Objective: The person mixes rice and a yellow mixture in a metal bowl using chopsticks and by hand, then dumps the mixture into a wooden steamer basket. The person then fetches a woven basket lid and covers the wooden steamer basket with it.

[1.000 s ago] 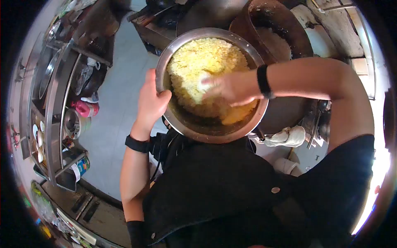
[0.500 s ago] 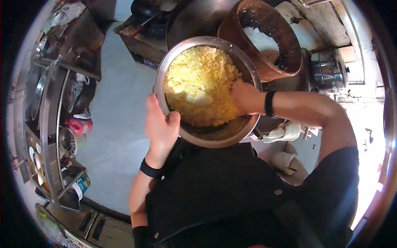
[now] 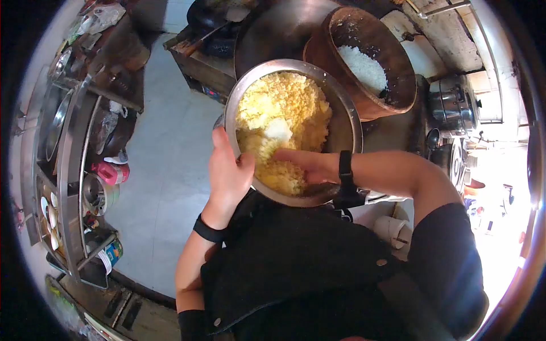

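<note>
A wide metal bowl [image 3: 351,122] holds a heap of yellow crumbly grain [image 3: 284,94] with a small white lump [image 3: 278,130] on top. My left hand [image 3: 230,170] is closed on the bowl's left rim, thumb over the edge. Inside the bowl, my right hand [image 3: 313,166] reaches into the near part of the grain. Its upper finger stretches leftward, while the other fingertips are buried and slightly blurred. Bare metal shows along the bowl's right inner side.
Beyond the bowl stands a wooden tub [image 3: 369,105] with white grain [image 3: 364,68] in it, beside a large wok [image 3: 273,34]. A steel pot [image 3: 453,105] is at the right. Metal shelves [image 3: 71,170] line the left side. A white bucket [image 3: 391,231] sits low at right.
My right hand has moved left and nearer to me through the grain, baring more of the bowl's right side. My left hand keeps its hold on the rim.
</note>
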Demonstrator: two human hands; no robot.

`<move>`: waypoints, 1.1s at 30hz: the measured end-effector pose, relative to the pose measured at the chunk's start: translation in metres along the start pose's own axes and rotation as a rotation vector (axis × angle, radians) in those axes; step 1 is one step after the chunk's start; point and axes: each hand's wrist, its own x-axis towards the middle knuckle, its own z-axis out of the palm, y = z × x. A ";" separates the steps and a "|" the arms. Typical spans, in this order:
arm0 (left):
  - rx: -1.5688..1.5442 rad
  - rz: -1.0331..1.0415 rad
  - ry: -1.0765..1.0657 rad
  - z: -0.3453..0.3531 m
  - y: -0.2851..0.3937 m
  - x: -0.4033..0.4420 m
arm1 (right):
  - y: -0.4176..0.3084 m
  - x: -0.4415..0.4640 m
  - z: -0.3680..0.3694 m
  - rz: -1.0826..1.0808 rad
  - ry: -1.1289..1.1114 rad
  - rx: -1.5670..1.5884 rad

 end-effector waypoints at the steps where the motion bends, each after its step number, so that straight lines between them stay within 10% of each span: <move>1: 0.005 0.001 0.004 0.001 -0.002 0.000 | -0.002 0.008 -0.003 -0.060 -0.098 0.113; 6: 0.020 0.076 -0.032 -0.002 -0.008 -0.004 | -0.049 -0.002 -0.012 -0.157 -0.279 0.370; 8: 0.001 0.069 -0.025 0.000 -0.015 -0.005 | -0.054 -0.010 -0.045 -0.628 -0.215 -0.202; 12: 0.013 0.002 -0.006 -0.001 -0.013 -0.009 | -0.090 -0.080 -0.029 -0.353 -0.124 0.159; 15: 0.060 0.096 0.023 -0.002 -0.015 -0.009 | -0.096 -0.087 -0.057 -0.370 0.160 -0.732; 17: 0.026 0.063 0.022 -0.002 -0.016 -0.009 | -0.087 -0.056 -0.098 -0.780 0.212 -1.599; 19: -0.014 0.028 0.019 -0.002 -0.015 -0.009 | -0.099 -0.043 -0.069 -0.699 0.212 -1.577; 21: 0.064 -0.026 -0.011 -0.004 -0.010 -0.010 | -0.115 -0.028 -0.032 -0.027 0.331 -1.710; 25: 0.106 0.182 0.109 0.000 -0.013 -0.008 | -0.107 0.015 -0.054 0.065 0.301 -1.568; 28: 0.021 -0.044 0.048 -0.002 -0.008 -0.012 | -0.063 0.028 -0.066 -0.095 -0.005 -0.889; 33: 0.103 0.066 0.034 -0.005 0.000 0.000 | -0.064 -0.007 -0.015 0.236 0.266 -0.729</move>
